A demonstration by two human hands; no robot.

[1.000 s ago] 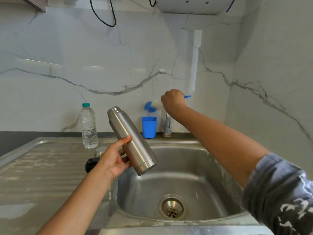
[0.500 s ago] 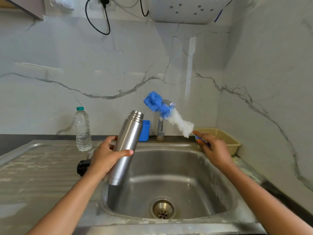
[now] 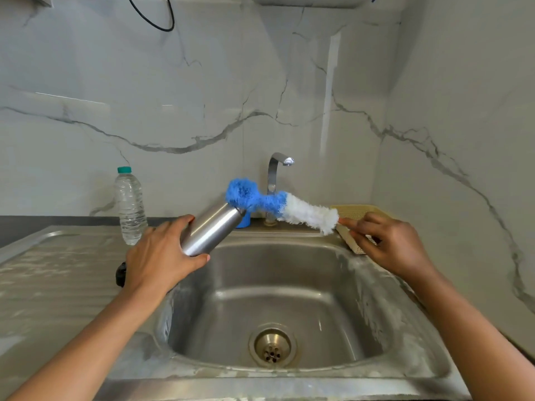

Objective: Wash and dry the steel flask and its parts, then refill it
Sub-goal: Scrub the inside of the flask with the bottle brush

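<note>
The bottle brush (image 3: 278, 205) meets the steel flask (image 3: 210, 231) mouth.
Left hand (image 3: 162, 256) grips the tilted steel flask; right hand (image 3: 388, 244) pinches the bottle brush's end; entry likely goes best with axes aligned.

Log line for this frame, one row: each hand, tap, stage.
left hand: grips flask, tilted over sink | right hand: holds brush, blue tip at flask mouth | tap: no water visible | stage: washing flask

Silver flask (image 3: 210, 231); brush (image 3: 282, 206) blue at its tip, white toward the handle; clear bottle (image 3: 129, 208) with teal cap; white wall (image 3: 202, 96), grey-veined; beige basket (image 3: 357, 215).
</note>
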